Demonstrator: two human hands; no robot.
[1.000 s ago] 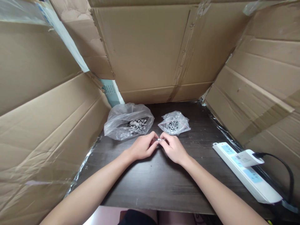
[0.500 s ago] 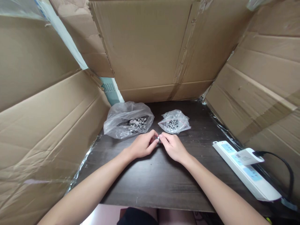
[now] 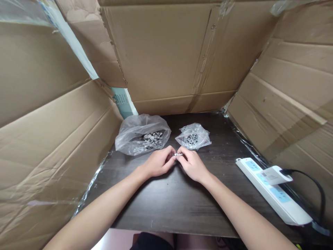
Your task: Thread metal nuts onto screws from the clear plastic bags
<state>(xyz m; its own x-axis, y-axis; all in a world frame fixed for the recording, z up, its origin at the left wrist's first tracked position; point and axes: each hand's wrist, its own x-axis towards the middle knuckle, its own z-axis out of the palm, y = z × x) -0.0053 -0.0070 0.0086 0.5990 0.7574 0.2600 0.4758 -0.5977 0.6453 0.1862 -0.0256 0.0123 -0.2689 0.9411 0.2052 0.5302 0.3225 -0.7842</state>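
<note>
A small shiny metal screw [image 3: 178, 154] lies sideways between my two hands, over the middle of the dark table. My left hand [image 3: 160, 162] pinches its left end between thumb and forefinger. On the other end, the thumb and fingers of my right hand [image 3: 191, 164] are closed around the shank. Fingertips hide part of the screw. Just beyond my left hand sits a large clear plastic bag [image 3: 127, 139], its mouth open on a heap of round metal pieces [image 3: 153, 137]. A smaller zip bag [image 3: 204, 137] holding metal hardware [image 3: 191, 139] lies past my right hand.
Cardboard walls [image 3: 166, 52] enclose the dark table [image 3: 166, 198] at the back and both sides. Along the right edge runs a white power strip [image 3: 275, 194], with a white adapter [image 3: 275, 174] plugged in and a black cable [image 3: 314, 178].
My right-hand fingers have shifted slightly, and more of the screw's shank shows between the hands. Both bags stay where they were.
</note>
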